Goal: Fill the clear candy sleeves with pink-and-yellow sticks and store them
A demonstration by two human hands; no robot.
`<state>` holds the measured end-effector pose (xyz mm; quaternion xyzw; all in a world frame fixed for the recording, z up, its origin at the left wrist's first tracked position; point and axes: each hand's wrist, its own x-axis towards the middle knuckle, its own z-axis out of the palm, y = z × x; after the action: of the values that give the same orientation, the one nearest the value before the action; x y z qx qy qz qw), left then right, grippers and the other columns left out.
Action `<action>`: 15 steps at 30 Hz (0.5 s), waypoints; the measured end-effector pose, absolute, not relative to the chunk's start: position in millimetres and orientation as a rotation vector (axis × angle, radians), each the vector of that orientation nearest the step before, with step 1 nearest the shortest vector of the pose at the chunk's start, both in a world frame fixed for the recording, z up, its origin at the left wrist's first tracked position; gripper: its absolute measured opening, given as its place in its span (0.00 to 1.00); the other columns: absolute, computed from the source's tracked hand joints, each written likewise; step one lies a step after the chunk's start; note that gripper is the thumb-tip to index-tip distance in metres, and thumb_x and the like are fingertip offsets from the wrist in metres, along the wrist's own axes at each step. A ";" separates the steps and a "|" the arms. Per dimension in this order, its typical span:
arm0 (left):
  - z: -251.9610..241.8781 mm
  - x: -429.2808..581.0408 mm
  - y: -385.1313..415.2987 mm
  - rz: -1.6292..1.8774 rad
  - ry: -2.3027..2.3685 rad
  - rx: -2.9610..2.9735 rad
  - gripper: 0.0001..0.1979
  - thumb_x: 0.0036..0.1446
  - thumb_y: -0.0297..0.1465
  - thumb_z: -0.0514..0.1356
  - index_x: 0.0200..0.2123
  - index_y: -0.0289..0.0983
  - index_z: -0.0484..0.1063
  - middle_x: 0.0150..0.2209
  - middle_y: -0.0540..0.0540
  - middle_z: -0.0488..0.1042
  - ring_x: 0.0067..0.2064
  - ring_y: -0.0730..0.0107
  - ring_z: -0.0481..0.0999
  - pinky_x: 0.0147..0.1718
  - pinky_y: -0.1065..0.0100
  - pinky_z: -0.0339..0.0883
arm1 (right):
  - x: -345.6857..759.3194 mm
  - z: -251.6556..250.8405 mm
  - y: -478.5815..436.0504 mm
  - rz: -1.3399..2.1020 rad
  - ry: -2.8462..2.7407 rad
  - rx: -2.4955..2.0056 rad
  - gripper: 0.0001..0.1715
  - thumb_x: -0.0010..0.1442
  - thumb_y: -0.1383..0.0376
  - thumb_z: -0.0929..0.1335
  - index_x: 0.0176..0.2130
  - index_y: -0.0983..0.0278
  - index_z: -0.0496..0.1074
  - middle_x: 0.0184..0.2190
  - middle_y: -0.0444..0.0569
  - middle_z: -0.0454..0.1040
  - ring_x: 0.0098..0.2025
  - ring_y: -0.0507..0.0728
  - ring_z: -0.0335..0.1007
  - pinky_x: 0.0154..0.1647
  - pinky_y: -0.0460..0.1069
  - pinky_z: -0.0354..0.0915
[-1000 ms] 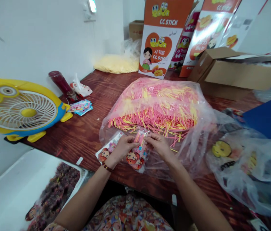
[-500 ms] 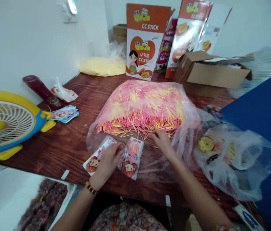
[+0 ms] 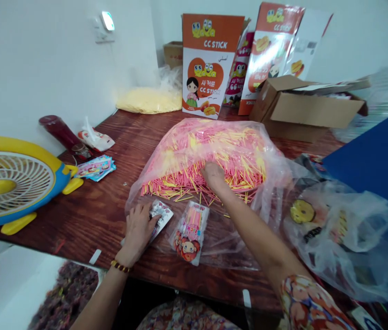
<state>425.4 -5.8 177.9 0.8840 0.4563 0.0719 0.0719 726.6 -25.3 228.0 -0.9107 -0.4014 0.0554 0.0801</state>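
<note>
A clear plastic bag [image 3: 180, 149] lies open on the table, full of thin pink and yellow sticks [image 3: 194, 176]. My right hand [image 3: 213, 176] is in among the sticks at the bag's mouth, fingers curled down and closed on some; its fingertips are hidden. At the left, my left hand [image 3: 138, 230] grips a printed packet [image 3: 161, 215], thumb over its face, covering much of it. Between my hands, flat on the bag's front film, lies a second packet [image 3: 190, 233] with a red-haired cartoon figure and sticks showing through its window.
Fan [image 3: 11, 183], small packets [image 3: 96, 168], tissue pack [image 3: 97, 140] and dark red bottle [image 3: 59, 133] stand left. Behind are CC Stick boxes [image 3: 202, 68] and an open carton [image 3: 314, 112]. A plastic bag [image 3: 345, 238] lies right; a white bin [image 3: 11, 279] sits below left.
My right hand has moved forward and left, deeper into the sticks. My left hand has shifted left onto the left packet, which is now turned and more covered. The view has tilted slightly.
</note>
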 end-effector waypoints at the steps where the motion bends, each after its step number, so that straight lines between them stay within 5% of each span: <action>1: 179.3 426.0 -6.6 0.225 1.360 2.641 0.21 0.61 0.40 0.57 0.54 0.35 0.68 0.48 0.36 0.71 0.49 0.47 0.70 0.44 0.55 0.65 | 726.7 225.3 -20.3 0.165 -1.188 -2.735 0.18 0.64 0.69 0.62 0.48 0.73 0.75 0.43 0.66 0.78 0.47 0.63 0.76 0.46 0.52 0.69; 8: 178.7 427.9 -3.6 0.492 1.263 2.468 0.12 0.59 0.33 0.58 0.46 0.36 0.72 0.44 0.39 0.74 0.48 0.52 0.71 0.47 0.55 0.64 | 718.1 210.6 -3.6 0.110 -1.183 -2.746 0.22 0.65 0.75 0.57 0.50 0.76 0.73 0.45 0.70 0.76 0.51 0.66 0.74 0.45 0.56 0.71; 15: 179.7 426.5 9.5 0.647 1.158 1.982 0.09 0.54 0.35 0.60 0.38 0.38 0.73 0.32 0.47 0.77 0.34 0.64 0.75 0.36 0.66 0.65 | 721.8 210.2 -10.2 0.086 -1.230 -2.693 0.22 0.65 0.72 0.57 0.52 0.77 0.71 0.44 0.72 0.75 0.50 0.68 0.74 0.45 0.58 0.71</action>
<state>426.5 9.5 179.7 0.7724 0.4511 0.2521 0.3694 721.8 -10.2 210.2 -0.9055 -0.4137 0.0288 0.0897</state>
